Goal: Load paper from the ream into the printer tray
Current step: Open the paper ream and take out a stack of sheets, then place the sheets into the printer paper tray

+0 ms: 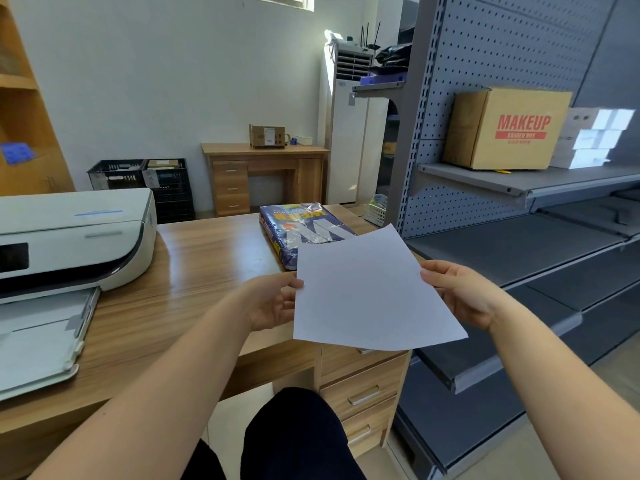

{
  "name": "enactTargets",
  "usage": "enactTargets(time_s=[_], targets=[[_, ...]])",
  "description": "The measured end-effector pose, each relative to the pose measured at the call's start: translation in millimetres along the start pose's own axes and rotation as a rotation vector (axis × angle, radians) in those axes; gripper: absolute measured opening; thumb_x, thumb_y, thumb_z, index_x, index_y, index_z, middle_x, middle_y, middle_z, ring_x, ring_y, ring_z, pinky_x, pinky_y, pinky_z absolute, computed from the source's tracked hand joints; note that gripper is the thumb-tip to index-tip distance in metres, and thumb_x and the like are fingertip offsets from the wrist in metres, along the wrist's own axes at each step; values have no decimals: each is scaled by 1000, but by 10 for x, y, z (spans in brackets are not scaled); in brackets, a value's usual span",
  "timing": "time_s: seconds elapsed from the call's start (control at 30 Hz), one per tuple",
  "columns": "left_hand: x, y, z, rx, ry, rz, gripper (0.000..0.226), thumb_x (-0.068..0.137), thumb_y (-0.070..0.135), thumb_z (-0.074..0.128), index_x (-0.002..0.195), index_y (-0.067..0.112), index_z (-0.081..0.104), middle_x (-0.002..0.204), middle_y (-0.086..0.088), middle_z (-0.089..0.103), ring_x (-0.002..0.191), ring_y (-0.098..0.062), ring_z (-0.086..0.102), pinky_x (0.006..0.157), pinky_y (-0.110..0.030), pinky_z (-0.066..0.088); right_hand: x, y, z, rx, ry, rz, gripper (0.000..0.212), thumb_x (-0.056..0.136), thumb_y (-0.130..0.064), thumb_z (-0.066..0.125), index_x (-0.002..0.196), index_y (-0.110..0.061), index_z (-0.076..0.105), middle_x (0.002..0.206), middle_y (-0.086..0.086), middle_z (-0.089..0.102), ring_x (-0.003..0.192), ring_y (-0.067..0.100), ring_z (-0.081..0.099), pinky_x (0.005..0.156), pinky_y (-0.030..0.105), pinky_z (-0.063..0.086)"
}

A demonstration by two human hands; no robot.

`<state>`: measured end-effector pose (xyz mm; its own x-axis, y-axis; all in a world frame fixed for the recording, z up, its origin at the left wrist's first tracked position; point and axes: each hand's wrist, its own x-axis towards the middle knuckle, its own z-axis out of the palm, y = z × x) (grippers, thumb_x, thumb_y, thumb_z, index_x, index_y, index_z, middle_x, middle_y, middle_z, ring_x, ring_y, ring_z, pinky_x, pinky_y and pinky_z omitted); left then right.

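A single wide-angle head-worn camera looks forward and down over a wooden counter [207, 258], close above the wearer's forearms; the printer [69, 237] sits at frame left, grey pegboard shelving [519, 188] at right, and a white wall and small desk [265, 174] lie beyond.

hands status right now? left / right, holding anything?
Left hand: closed on the left edge of the paper sheet.
Right hand: closed on the sheet's right edge, held above the desk.
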<state>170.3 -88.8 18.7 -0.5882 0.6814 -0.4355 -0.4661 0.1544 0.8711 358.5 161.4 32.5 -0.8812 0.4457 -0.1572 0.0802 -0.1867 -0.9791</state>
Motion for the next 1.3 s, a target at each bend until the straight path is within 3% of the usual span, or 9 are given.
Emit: enactTargets(time_s=[0.2, 0.5, 0.63, 0.73, 0.83, 1.0, 1.17, 1.3], targets=[[-79, 88, -216, 34, 32, 16, 28, 93, 10, 54, 121, 9, 54, 93, -15, 72, 67, -23, 72, 50, -25, 57, 50, -2, 207, -3, -23, -30, 17, 94, -8, 54, 110, -9, 60, 97, 10, 75, 78, 22, 72, 67, 34, 61], [-131, 326, -663, 24, 92, 41, 31, 95, 10, 49, 125, 9, 55, 78, -10, 71, 51, -18, 67, 42, -23, 53, 403, -61, 679, 27, -82, -38, 31, 94, -7, 55, 124, -4, 54, 111, 16, 69, 83, 24, 70, 67, 33, 61], [-202, 467, -876, -6, 110, 100, 34, 95, 5, 46, 125, 16, 57, 64, -6, 68, 47, -16, 64, 40, -22, 50, 588, -137, 936, 37, -105, -30, 26, 94, -8, 56, 120, -9, 57, 112, 15, 70, 87, 25, 69, 69, 35, 61], [-261, 534, -1055, -25, 162, 126, 36, 94, 5, 47, 127, 17, 56, 78, -9, 67, 46, -15, 65, 40, -23, 49, 753, -174, 1149, 51, -126, -13, 19, 94, -7, 56, 112, -12, 60, 99, 11, 73, 85, 24, 68, 69, 34, 59], [-341, 593, -1275, -41, 196, 144, 33, 94, 5, 47, 123, 17, 58, 77, -8, 68, 49, -15, 64, 42, -24, 50, 931, -186, 1394, 60, -161, -9, 15, 94, -6, 55, 107, -11, 60, 93, 9, 74, 75, 20, 70, 65, 31, 59], [-510, 638, -1678, -71, 281, 148, 25, 95, 6, 48, 110, 22, 61, 72, -6, 70, 49, -15, 63, 43, -24, 50, 1179, -147, 1825, 62, -254, -1, 16, 93, -7, 55, 107, -11, 61, 98, 11, 74, 79, 23, 70, 73, 36, 57], [-661, 577, -2042, -94, 335, 159, 32, 95, 6, 48, 122, 19, 60, 99, -11, 68, 69, -19, 64, 50, -27, 55, 1331, -93, 2210, 47, -337, 51, 21, 93, -7, 57, 113, -8, 61, 101, 13, 74, 81, 26, 72, 69, 36, 60], [-774, 565, -2243, -94, 382, 166, 30, 96, 9, 48, 121, 19, 61, 101, -11, 69, 74, -20, 65, 51, -27, 54, 1422, -57, 2459, 31, -352, 68, 28, 91, -8, 59, 119, -9, 58, 105, 13, 74, 85, 26, 73, 71, 36, 58]])
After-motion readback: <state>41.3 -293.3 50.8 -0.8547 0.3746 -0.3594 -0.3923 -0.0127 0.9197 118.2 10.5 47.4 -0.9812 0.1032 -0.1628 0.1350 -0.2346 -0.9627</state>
